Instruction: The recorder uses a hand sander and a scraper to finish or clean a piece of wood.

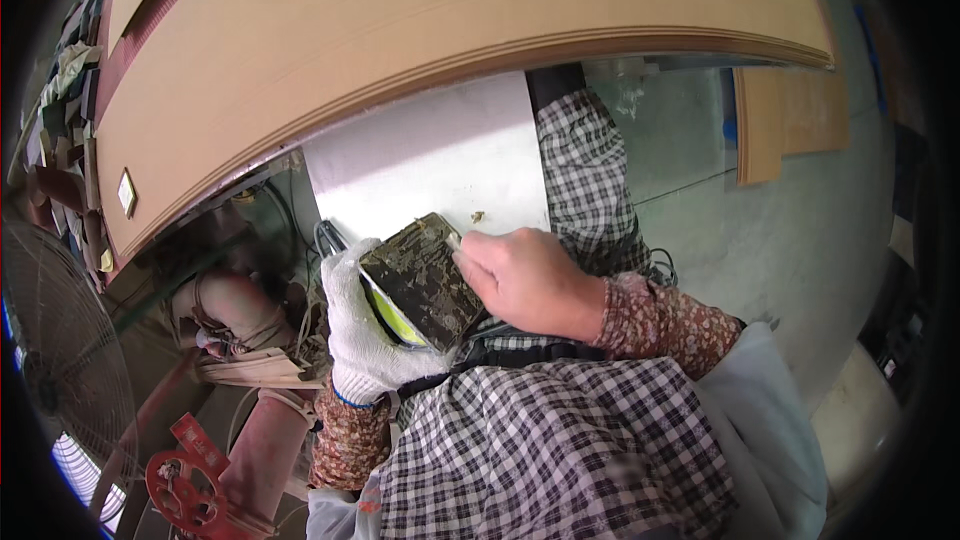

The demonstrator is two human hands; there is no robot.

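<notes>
Your left hand (352, 318) (gloved) grips a dark block (422, 280). At its two o'clock, your right hand (535, 282) pinches a pale sliver (454, 240).

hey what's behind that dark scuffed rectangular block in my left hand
Behind the dark, scuffed rectangular block, a bright yellow-green strip shows along its left edge, beside your white-gloved left hand. The rest is covered by the block and hand.

Cannot read any text, label, brand, number or sign for certain. Can make out only faint pale marks, perhaps lettering, on the flat red tab (200, 443) above the red wheel-like part (188, 492) at lower left; too small and blurred to decipher.
</notes>
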